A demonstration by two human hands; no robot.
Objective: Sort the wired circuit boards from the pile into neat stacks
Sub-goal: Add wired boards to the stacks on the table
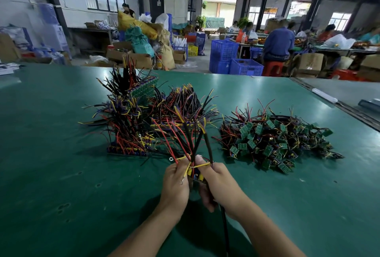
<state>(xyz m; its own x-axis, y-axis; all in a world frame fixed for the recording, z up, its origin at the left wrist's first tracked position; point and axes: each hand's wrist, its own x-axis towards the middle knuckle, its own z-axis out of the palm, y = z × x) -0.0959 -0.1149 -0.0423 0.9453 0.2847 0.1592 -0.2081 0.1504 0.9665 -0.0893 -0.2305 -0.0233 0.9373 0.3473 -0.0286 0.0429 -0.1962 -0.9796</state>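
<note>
My left hand (174,186) and my right hand (218,184) together grip a small bunch of wired circuit boards (195,174) just above the green table (61,174); their red, black and yellow wires (191,139) stick up and fan out. The boards themselves are mostly hidden between my fingers. To the right lies a loose pile of small green boards with wires (275,141). Ahead and to the left stand neat rows of stacked boards (131,133) with their wires bristling upward, and another stack (183,102) behind the held bunch.
A black cable (225,228) hangs down below my right wrist. A white tube (324,95) lies by the table seam at far right. Beyond the table's far edge are blue crates (236,59), cardboard boxes and seated workers.
</note>
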